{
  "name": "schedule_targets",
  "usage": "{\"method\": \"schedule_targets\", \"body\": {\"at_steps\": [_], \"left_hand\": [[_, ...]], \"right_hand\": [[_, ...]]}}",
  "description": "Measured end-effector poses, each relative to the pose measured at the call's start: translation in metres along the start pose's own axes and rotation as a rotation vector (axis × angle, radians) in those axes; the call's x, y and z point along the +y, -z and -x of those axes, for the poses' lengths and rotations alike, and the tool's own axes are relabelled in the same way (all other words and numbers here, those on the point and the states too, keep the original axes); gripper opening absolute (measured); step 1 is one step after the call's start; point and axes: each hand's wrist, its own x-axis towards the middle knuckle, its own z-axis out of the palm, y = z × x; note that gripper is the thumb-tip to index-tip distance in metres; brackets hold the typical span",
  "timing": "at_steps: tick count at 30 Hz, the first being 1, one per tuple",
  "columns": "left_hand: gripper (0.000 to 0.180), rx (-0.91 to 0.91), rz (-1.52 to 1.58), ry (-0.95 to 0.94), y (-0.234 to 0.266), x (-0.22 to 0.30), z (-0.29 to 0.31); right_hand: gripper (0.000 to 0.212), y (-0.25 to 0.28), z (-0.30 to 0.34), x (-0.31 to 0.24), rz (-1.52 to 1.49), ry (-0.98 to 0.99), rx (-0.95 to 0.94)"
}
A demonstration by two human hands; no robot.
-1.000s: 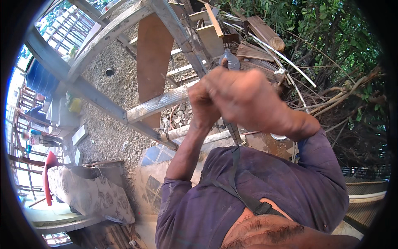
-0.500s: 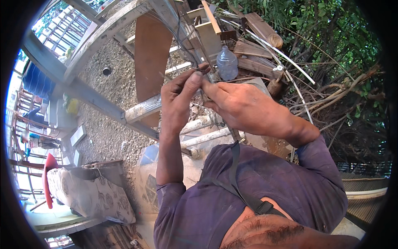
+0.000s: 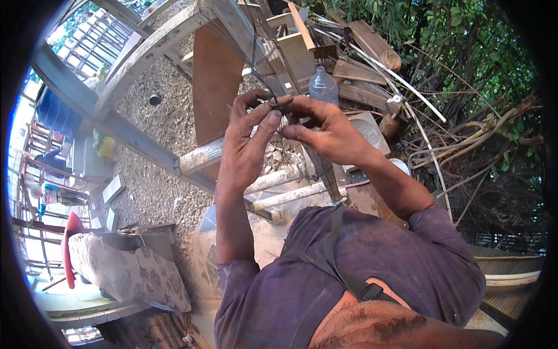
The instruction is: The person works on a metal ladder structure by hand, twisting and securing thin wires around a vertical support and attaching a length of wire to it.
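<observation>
Both of my hands are raised in front of my chest, their fingertips meeting at a thin dark wire (image 3: 254,55) that hangs along a grey metal post (image 3: 232,29). My left hand (image 3: 247,139) pinches the wire between thumb and fingers. My right hand (image 3: 331,131) is curled, its index and middle fingertips on the wire beside the left fingertips, its thumb a little below. Dark dirt covers the fingers. What exactly lies between the fingertips is small and partly hidden.
A grey metal frame (image 3: 133,142) crosses at left, with a brown board (image 3: 216,81) behind. A clear plastic bottle (image 3: 323,87), stacked timber (image 3: 366,72) and white pipes (image 3: 415,99) lie beyond, beside branches (image 3: 482,131). A wrapped patterned cushion (image 3: 128,267) sits lower left; a person (image 3: 61,196) is far left.
My right hand has turned and opened its curl somewhat, its thumb dropping away from the left fingers. The right forearm has swung lower, uncovering more behind it. My left hand stays at the wire.
</observation>
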Motion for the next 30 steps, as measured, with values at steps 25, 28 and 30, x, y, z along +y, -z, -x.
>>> {"method": "schedule_targets", "body": {"at_steps": [25, 28, 30], "left_hand": [[0.052, 0.153, 0.010, -0.108, -0.028, -0.048, 0.011], [0.049, 0.177, 0.312, 0.154, -0.013, -0.053, 0.028], [0.044, 0.154, 0.328, 0.132, -0.012, -0.048, 0.028]], "right_hand": [[0.014, -0.018, -0.006, -0.036, 1.053, 0.409, -0.214], [0.016, -0.012, -0.007, -0.026, 1.125, 0.379, -0.193], [0.017, -0.013, -0.004, -0.018, 1.167, 0.370, -0.173]]}}
